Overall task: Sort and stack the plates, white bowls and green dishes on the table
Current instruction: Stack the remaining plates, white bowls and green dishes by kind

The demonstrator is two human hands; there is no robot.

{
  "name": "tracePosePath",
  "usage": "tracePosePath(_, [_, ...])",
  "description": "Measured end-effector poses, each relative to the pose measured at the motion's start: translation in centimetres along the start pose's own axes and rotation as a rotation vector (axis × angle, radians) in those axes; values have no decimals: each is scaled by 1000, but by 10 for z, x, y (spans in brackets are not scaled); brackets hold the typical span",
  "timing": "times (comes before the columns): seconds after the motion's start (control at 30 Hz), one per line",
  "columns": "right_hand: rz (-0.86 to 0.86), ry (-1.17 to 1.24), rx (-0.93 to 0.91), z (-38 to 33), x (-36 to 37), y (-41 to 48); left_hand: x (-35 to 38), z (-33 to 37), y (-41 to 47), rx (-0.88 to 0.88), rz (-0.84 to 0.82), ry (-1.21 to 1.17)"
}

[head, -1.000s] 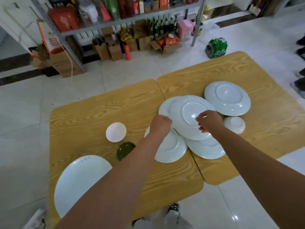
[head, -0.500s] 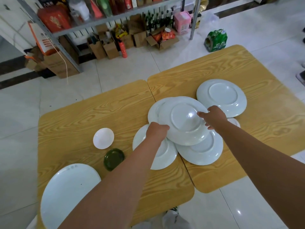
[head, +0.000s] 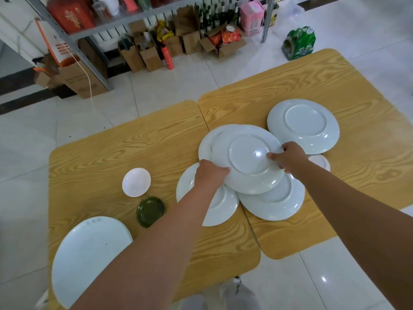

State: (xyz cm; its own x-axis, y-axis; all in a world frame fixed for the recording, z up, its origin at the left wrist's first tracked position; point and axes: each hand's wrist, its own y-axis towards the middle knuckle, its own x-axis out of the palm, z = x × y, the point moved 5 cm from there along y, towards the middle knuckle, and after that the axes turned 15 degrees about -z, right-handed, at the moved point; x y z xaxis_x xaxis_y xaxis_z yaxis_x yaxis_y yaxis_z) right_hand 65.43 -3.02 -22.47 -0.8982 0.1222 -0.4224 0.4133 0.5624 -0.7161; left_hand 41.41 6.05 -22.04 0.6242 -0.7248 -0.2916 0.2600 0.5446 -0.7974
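An upside-down white plate [head: 245, 162] lies on top of a cluster of overlapping white plates in the middle of the table. My left hand [head: 210, 175] grips its near-left rim and my right hand [head: 288, 157] grips its right rim. Under it lie another plate [head: 206, 144] behind, one [head: 225, 206] at the near left and one [head: 279, 204] at the near right. A separate upside-down plate [head: 304, 124] sits to the far right. A small white bowl [head: 136, 182] and a green dish [head: 150, 211] stand to the left. Another small white bowl [head: 320, 162] peeks out behind my right hand.
A large oval white platter [head: 87, 256] lies at the near-left corner of the wooden table [head: 134, 144], which is two tabletops pushed together. Beyond the far edge stand a metal shelf [head: 73, 36], cardboard boxes and bottles on the tiled floor.
Both hands have closed on the top plate's rim, the left moving onto its near-left edge. The plate has tipped and shifted slightly toward me over the lower plates.
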Motion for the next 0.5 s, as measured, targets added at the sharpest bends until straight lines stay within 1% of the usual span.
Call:
tracePosePath(0.1, [17, -13, -23, 1, 0, 2, 2, -1, -2, 20, -2, 3])
tracePosePath(0.2, [29, -7, -5, 2, -1, -1, 3, -5, -2, 53, -9, -52])
tracePosePath(0.27, [29, 37, -9, 1, -2, -6, 2, -8, -4, 64, -11, -87])
tracePosePath(0.43, [30, 130, -56, -13, -3, -30, -12, -10, -21, 106, -37, -254])
tracePosePath(0.5, [24, 156, -112, -24, 1, -46, -25, -9, -32, 125, -29, -321])
